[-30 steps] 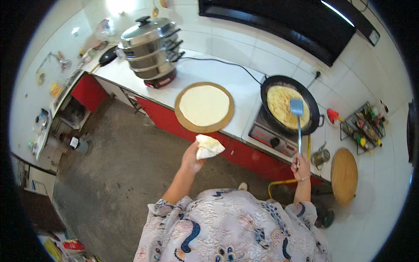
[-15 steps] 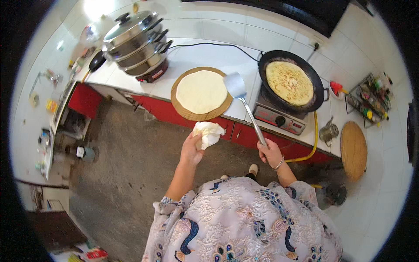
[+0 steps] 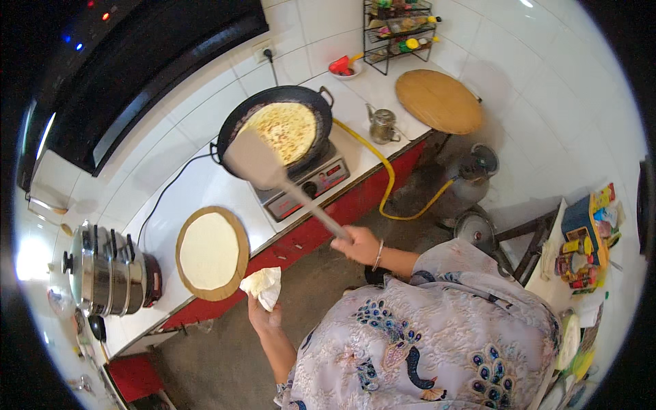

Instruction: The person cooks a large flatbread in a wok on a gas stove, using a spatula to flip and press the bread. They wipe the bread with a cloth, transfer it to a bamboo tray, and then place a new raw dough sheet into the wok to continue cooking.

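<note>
My right hand [image 3: 359, 246] grips the handle of a long metal spatula [image 3: 263, 164], its wide blade blurred over the near-left edge of the black pan [image 3: 323, 119]. In that pan lies a round, brown-spotted flatbread [image 3: 294, 126], partly hidden by the blade. My left hand [image 3: 264, 318] is closed around a crumpled white wad [image 3: 264, 285], cloth or paper, just off the counter's front edge. Beside the wad, a thin round of raw dough [image 3: 209, 253] lies flat on a round wooden board [image 3: 217, 294].
The pan sits on an electric cooker [image 3: 311, 186]. A steel steamer [image 3: 106, 270] stands at the left. A small metal pot [image 3: 383, 126], a round wooden lid [image 3: 439, 101] and a spice rack [image 3: 400, 37] are farther right. A yellow hose [image 3: 389, 181] hangs over the counter edge.
My view has swung right. The spatula has gone from beside the dough board to over the pan's edge. My left hand still holds the white wad near the board.
</note>
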`<state>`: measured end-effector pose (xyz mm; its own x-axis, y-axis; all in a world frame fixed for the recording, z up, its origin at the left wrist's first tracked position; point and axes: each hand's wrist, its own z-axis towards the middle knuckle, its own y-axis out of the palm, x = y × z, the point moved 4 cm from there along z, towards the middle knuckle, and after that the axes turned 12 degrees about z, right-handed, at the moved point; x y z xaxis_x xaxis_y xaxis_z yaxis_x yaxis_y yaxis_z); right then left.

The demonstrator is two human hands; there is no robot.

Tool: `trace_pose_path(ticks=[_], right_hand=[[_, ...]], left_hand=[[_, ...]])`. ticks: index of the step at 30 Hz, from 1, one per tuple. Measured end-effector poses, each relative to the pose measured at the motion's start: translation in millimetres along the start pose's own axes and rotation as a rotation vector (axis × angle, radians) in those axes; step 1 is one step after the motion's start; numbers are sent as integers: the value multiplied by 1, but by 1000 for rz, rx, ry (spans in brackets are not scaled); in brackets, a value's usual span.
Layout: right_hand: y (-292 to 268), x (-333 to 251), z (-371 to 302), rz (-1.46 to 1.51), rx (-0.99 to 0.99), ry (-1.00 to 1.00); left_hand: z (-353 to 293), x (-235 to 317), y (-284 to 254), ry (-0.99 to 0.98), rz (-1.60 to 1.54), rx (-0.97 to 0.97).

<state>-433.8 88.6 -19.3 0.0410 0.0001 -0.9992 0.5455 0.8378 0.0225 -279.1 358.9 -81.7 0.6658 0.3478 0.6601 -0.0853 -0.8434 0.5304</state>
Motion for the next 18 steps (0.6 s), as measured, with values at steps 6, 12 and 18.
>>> trace_pose_path(ticks=[6,12,18], right_hand=[[-157,56,9,-87,705,132],[-289,105,42,-233,839,433],[-378,143,118,-111,921,437]], left_hand=[[-9,-9,80,-79,110,4],[-7,-32,72,-41,188,-46],[-17,-49,92,-7,192,-65]])
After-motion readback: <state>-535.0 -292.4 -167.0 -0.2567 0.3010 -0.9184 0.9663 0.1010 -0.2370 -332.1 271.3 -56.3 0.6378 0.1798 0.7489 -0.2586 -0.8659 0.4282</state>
